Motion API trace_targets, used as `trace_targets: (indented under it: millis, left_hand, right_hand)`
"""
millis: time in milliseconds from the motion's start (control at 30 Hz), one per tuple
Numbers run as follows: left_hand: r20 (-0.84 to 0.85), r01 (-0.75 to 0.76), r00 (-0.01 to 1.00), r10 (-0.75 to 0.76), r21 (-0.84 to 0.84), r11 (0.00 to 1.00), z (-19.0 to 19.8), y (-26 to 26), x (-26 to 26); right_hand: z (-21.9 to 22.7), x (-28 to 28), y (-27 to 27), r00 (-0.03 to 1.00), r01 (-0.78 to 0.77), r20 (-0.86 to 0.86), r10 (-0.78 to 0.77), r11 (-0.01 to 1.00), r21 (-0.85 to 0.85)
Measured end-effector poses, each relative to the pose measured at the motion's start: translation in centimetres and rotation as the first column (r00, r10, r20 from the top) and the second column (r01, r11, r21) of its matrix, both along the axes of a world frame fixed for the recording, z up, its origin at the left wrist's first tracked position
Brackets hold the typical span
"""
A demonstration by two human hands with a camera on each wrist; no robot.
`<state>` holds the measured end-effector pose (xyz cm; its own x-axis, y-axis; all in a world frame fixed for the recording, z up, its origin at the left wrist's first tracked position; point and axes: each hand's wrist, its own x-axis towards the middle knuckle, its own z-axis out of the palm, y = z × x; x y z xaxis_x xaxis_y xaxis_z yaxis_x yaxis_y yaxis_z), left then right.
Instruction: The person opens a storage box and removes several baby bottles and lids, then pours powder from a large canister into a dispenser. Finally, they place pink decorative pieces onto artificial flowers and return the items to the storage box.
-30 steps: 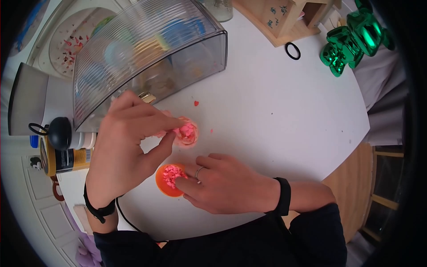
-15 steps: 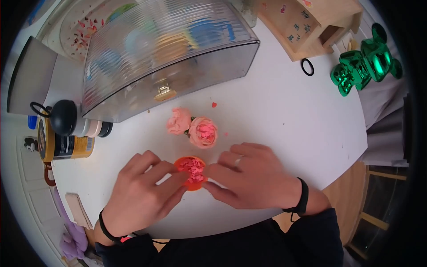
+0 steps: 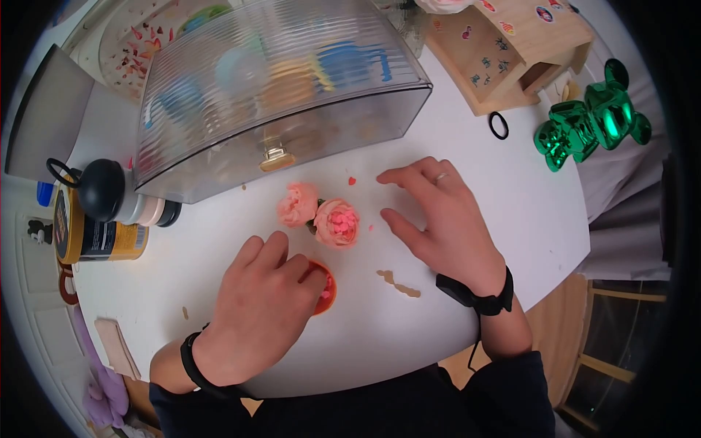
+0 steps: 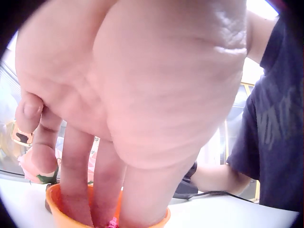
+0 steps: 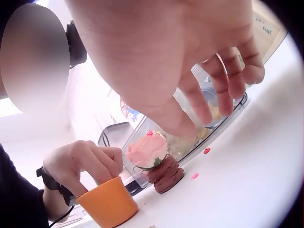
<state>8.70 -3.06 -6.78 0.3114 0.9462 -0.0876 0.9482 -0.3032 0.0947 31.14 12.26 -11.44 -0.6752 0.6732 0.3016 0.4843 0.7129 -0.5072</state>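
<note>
The left hand (image 3: 259,317) reaches down into the orange cup (image 3: 334,295); in the left wrist view the thumb and two fingers of the left hand (image 4: 142,85) extend inside the cup (image 4: 66,216), around pink bits (image 4: 113,222). Their tips are hidden. Raised above the table, the right hand (image 3: 449,226) holds nothing, its fingers spread and slightly bent. Between the hands, beyond the cup, are two pink flowers (image 3: 336,223); the nearer one has brighter pink bits in its centre. A brown ridged base (image 5: 166,175) stands below a flower (image 5: 148,151) in the right wrist view.
A clear ribbed box (image 3: 343,139) with a gold clasp stands behind the flowers. Thin tan scraps (image 3: 399,285) and a small red piece (image 3: 352,181) lie on the table. A wooden house (image 3: 504,66), black ring (image 3: 499,125) and shiny green figure (image 3: 599,120) are back right.
The right hand has left the cup's side and moved up and to the right. The left hand has come further over the cup, its fingers now inside. Tan scraps now show on the table.
</note>
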Motion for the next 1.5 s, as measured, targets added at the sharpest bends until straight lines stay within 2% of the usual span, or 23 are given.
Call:
trace_targets:
  millis: [100,300,600,700,800,967,1033,1233,1367,1500]
  left_hand:
    - [-0.002,0.012,1.0,-0.012,0.007,1.0,-0.3,0.1,-0.1]
    - [0.078,0.062,0.995,-0.064,0.025,0.998,-0.2,0.4,-0.9]
    - [0.144,0.062,0.988,-0.065,0.026,0.998,0.5,0.4,-2.9]
    - [0.159,0.071,0.985,-0.07,0.0,0.997,0.8,0.3,-3.4]
    - [0.208,0.09,0.975,-0.078,-0.046,0.995,1.3,0.3,-3.7]
    - [0.246,0.13,0.963,-0.112,-0.061,0.99,1.4,0.7,-4.0]
    - [0.321,0.085,0.944,-0.078,-0.007,0.996,1.6,0.8,-4.1]
    - [0.424,-0.046,0.906,-0.008,0.117,0.992,2.0,1.3,-4.5]
    - [0.448,-0.099,0.894,0.0,0.199,0.975,2.0,2.0,-4.2]
    - [0.409,-0.069,0.911,-0.045,0.259,0.963,2.7,3.7,-3.4]
  right_hand:
    - [-0.2,-1.0,0.1,0.997,-0.026,0.077,0.029,0.999,-0.041]
    - [-1.4,-3.3,1.5,0.987,-0.077,0.149,0.067,0.995,0.06]
    - [-0.8,-3.8,1.7,0.985,-0.076,0.155,0.072,0.997,0.02]
    - [0.2,-3.6,1.5,0.999,-0.02,-0.03,0.017,0.996,-0.092]
    - [2.0,-3.6,0.4,0.99,0.033,-0.127,-0.054,0.987,-0.16]
    - [2.7,-3.7,-1.3,0.977,-0.022,-0.213,-0.012,0.987,-0.156]
    - [1.9,-3.6,-1.3,0.963,-0.083,-0.266,0.047,0.989,-0.125]
    - [1.5,-3.2,-1.3,0.966,-0.153,-0.213,0.146,0.988,-0.016]
    - [1.7,-2.8,-1.1,0.951,-0.101,-0.3,0.078,0.993,-0.063]
    - [1.4,-2.4,-1.0,0.944,-0.102,-0.323,0.065,0.99,-0.1]
